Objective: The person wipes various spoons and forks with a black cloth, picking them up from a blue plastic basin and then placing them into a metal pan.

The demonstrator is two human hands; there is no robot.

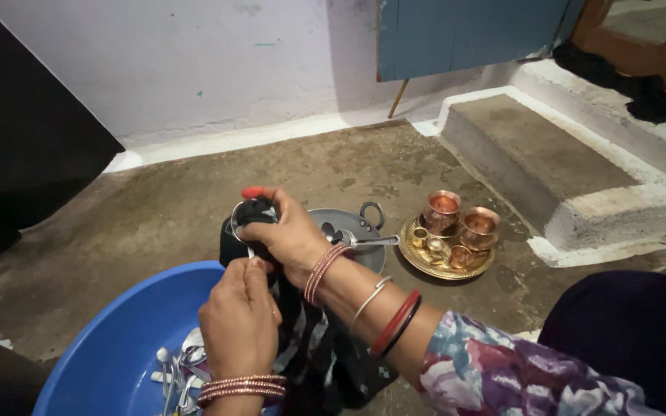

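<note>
The right hand [290, 235] is closed around a dark cloth [244, 231] bunched over a small metal cup [242, 216], whose thin rim shows at the cloth's upper left; the cup is held up in the air over the far edge of the blue tub [117, 339]. The left hand [239, 323] comes up from below with fingers pinched narrow on the lower part of the cloth, touching the right hand's fingertips. More dark cloth hangs down between the wrists. In the tub lie several steel spoons [175, 374], pale and tangled, near the left wrist. Just beyond the hands on the concrete floor [156, 208] sits a grey pan [356, 231] with a loop handle and a steel ladle [360, 240] lying in it. Right of the pan, touching or nearly so, is a round brass tray [425, 262] carrying two copper pots [460, 216] and some small brass cups. A concrete step [533, 154] rises further right, below a blue door [464, 31].
</note>
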